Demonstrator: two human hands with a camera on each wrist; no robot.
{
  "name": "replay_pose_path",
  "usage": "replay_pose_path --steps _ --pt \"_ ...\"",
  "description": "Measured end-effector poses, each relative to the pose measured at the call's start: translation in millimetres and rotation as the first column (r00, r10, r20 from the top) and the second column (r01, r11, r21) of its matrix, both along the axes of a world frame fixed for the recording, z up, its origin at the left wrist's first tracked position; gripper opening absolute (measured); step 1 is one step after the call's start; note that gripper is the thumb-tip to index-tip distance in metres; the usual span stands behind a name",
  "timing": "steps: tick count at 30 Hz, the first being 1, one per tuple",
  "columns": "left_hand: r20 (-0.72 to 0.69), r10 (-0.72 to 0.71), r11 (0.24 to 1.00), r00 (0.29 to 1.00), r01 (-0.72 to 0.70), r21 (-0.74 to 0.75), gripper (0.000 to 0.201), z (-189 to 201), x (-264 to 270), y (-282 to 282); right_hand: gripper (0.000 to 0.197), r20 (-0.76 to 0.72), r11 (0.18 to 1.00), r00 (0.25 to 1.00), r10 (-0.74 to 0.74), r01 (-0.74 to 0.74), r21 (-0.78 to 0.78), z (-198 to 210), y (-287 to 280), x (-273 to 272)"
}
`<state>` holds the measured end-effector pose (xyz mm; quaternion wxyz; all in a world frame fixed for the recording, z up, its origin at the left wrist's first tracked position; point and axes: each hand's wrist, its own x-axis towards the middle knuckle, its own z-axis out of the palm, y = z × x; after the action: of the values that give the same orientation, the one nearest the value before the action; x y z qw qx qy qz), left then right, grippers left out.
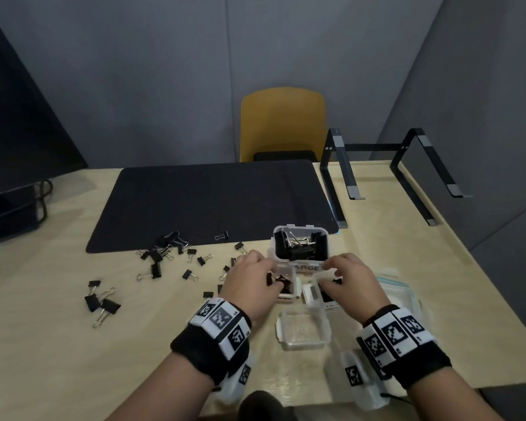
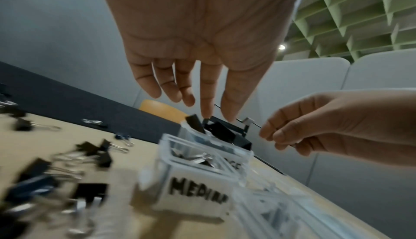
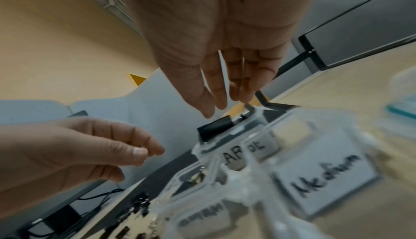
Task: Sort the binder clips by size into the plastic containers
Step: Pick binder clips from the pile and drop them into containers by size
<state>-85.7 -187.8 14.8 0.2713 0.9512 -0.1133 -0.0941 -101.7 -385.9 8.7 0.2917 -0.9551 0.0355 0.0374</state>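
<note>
From the head view, both hands are just below the middle of the frame, over a group of small clear boxes. The left hand point(image 1: 249, 279) is over one small box point(image 1: 286, 287) with dark clips inside. Its fingers curl down, but I cannot tell here if they hold a clip. The right hand point(image 1: 346, 276) is over another small box point(image 1: 318, 294), fingers bent down too. Just above them sits the box marked large point(image 1: 301, 246), full of big black clips. An empty clear box point(image 1: 304, 329) sits lower in the frame, between the wrists. Many loose clips point(image 1: 155, 265) lie at middle left on the table point(image 1: 58, 344), beside a black mat point(image 1: 210, 202).

In the left wrist view, the left hand point(image 2: 202, 56) fills the top. Its fingers point(image 2: 171, 90) point down, a little spread, holding nothing. The box marked medium point(image 2: 191, 186) is at lower middle, with silver clip handles showing inside. The right hand point(image 2: 315, 123), at middle right, has bent fingers close together; I cannot tell if it pinches anything.

In the right wrist view, the right hand point(image 3: 213, 47) hangs at top, fingers straight and close, with tips just above the large box point(image 3: 227, 136). A second medium label point(image 3: 324, 177) shows at lower right.

To do this step well, I think each clip should be checked against the label, then dropped from low down so it does not bounce out.
</note>
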Motion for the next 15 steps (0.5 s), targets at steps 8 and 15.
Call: replay_pose_path --steps 8,15 --pt "-0.113 0.191 0.98 0.975 -0.182 0.084 0.03 -3.7 -0.2 108.6 0.021 0.012 0.982 0.984 0.175 -0.176 0.07 18.4 91.5 9.4" --pt "-0.23 0.304 0.933 0.925 -0.24 0.269 0.038 -16.9 10.0 203.1 0.026 -0.144 0.953 0.944 0.298 -0.285 0.105 -0.5 179.0 27.3"
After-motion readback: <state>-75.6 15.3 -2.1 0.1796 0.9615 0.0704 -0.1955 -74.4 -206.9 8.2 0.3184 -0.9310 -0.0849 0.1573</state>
